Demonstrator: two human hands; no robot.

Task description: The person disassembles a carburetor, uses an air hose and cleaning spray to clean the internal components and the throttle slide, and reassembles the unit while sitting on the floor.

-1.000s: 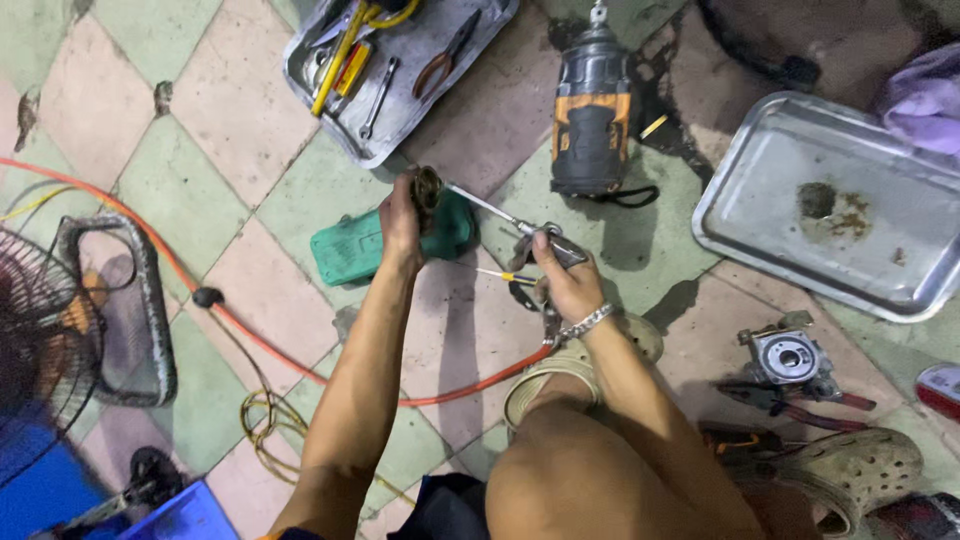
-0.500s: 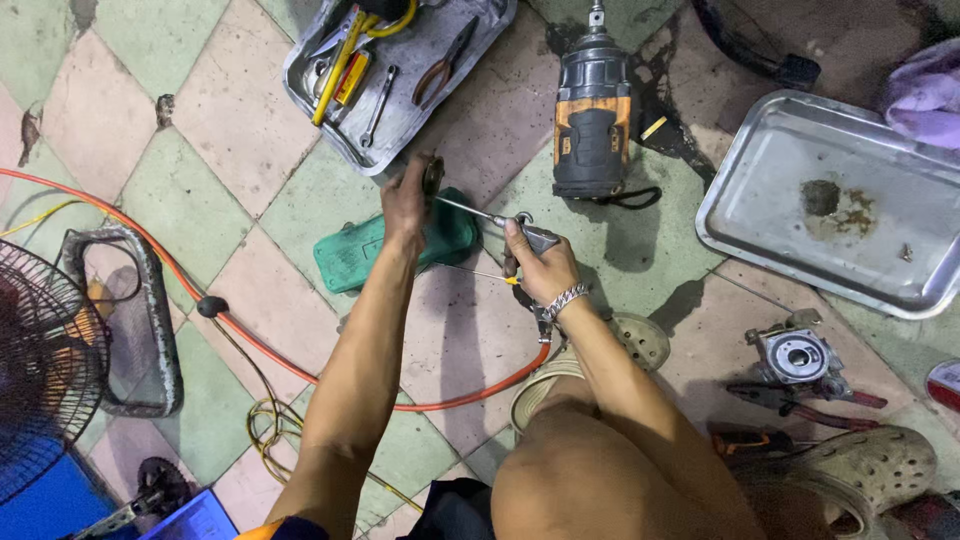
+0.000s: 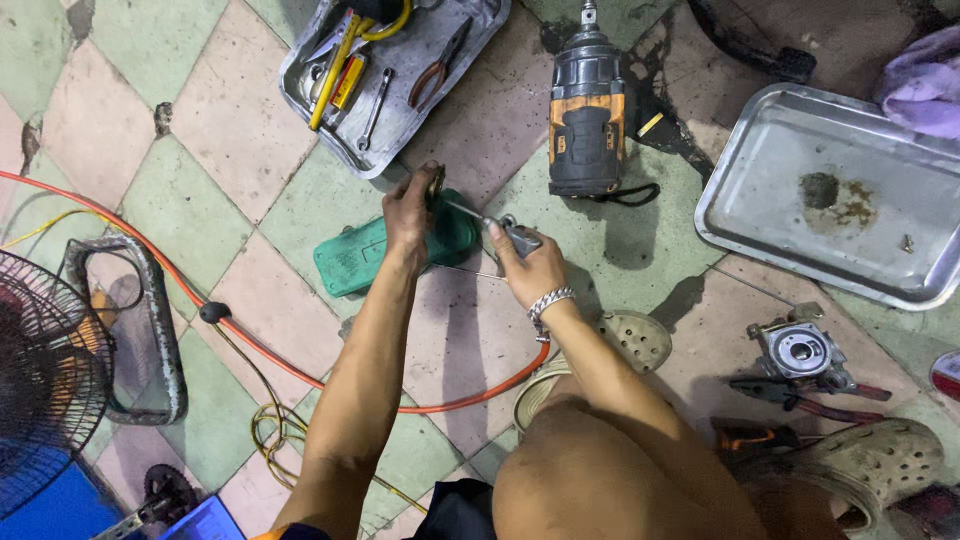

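On the checkered tile floor, head view: left hand [image 3: 408, 215] gripped a small brownish metal part [image 3: 436, 182] above a green plastic case [image 3: 385, 250], right hand [image 3: 528, 268] closed on a grey air blow gun [image 3: 508, 236]; part likely rigid, greasy, best pinched at its edges.

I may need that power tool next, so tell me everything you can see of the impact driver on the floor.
The impact driver lies flat on the tiled floor, nose pointing away from the person. Its body looks like dark grey plastic with orange panels, grimy and worn; a metal chuck shows at the far end and a black wrist strap loops from the near end. It sits between the tool tray and the steel tray, on a dark oily patch. Neither hand touches it.
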